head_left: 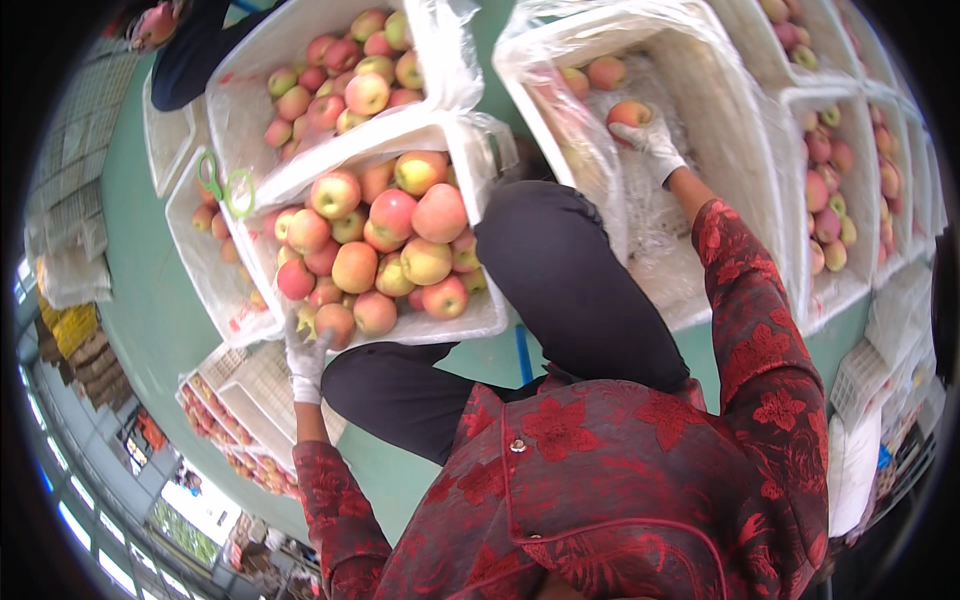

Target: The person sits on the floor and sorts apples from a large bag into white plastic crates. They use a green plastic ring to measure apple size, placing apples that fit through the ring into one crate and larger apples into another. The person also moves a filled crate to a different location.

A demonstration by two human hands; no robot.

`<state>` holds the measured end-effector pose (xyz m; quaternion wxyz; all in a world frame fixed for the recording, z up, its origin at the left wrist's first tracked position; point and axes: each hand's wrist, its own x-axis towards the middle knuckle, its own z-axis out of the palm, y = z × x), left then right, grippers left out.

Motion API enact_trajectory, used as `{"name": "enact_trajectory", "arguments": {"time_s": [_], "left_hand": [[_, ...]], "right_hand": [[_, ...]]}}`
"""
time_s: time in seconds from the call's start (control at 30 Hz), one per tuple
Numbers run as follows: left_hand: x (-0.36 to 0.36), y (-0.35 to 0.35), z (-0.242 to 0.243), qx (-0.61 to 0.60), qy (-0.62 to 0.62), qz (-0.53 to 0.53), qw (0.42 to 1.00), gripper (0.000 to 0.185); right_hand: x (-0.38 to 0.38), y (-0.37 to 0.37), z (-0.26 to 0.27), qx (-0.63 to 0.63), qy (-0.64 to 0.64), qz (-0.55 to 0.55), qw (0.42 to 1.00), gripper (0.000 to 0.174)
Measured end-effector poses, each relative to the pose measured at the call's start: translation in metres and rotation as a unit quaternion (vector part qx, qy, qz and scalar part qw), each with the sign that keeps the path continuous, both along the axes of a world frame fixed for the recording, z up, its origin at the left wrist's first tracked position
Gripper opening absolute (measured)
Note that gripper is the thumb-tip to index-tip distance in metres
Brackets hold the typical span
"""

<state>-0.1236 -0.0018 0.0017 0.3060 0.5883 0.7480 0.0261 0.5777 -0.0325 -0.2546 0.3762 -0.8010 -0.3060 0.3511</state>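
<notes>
In a white, plastic-lined crate at the upper right, my right hand, in a white glove, holds a red-yellow apple. Two more apples lie at that crate's far end, and clear crumpled plastic covers much of its bottom. My left hand, also gloved, is at the near left corner of another crate, which is heaped with apples. Its thumb and fingers are spread beside the nearest apples, and their tips are blurred.
Beyond the heaped crate stands another crate of apples. Green-handled scissors rest on the crate edge at left. More apple crates line the right side. My knees are close to both near crates. Another person's dark-clothed leg shows at upper left.
</notes>
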Motion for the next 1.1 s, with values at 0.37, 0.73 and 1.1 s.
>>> {"name": "enact_trajectory", "arguments": {"time_s": [0.37,0.73,1.1], "left_hand": [[0.315,-0.028,0.126,0.189,-0.359,-0.253,0.878,0.079],[0.429,-0.086,0.138,0.207,-0.375,-0.348,0.834,0.11],[0.386,-0.089,0.144,0.233,-0.423,-0.338,0.808,0.114]], "right_hand": [[-0.061,-0.1,0.267,0.19,0.573,0.038,0.796,0.082],[-0.12,-0.129,0.363,0.261,0.582,0.104,0.763,0.068],[-0.167,-0.12,0.378,0.29,0.476,0.161,0.814,0.056]]}}
